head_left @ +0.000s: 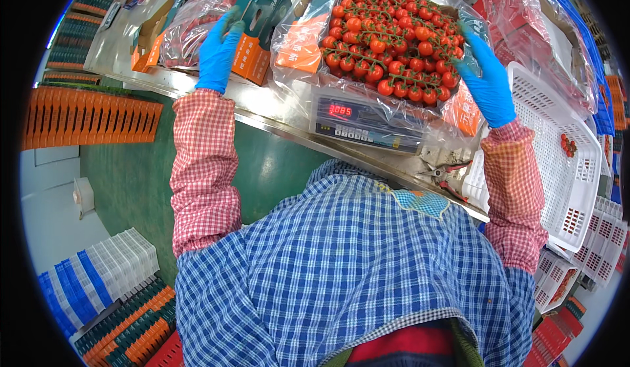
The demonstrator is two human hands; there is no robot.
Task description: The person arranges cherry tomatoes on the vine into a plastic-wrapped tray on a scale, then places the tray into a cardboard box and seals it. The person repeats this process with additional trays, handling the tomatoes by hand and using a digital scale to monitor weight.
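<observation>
A carton of red cherry tomatoes on the vine (394, 45), lined with clear plastic, sits on a digital scale (367, 124) with a lit red display. My right hand (489, 81), in a blue glove, is at the carton's right side with fingers and thumb apart beside the plastic liner (469, 13). Further left, my left hand (218, 55), also gloved in blue, has its fingers stretched out next to a green and orange carton (259, 26). Whether its fingertips touch that carton I cannot tell. Another plastic-lined carton (180, 39) lies just beyond it.
Red-handled snips (447, 169) lie by the metal table's front edge, right of the scale. A white perforated crate (548, 163) with a small tomato cluster (568, 145) stands at the right. Stacked orange cartons (92, 118) are at the left, and white and blue crates (98, 282) at lower left.
</observation>
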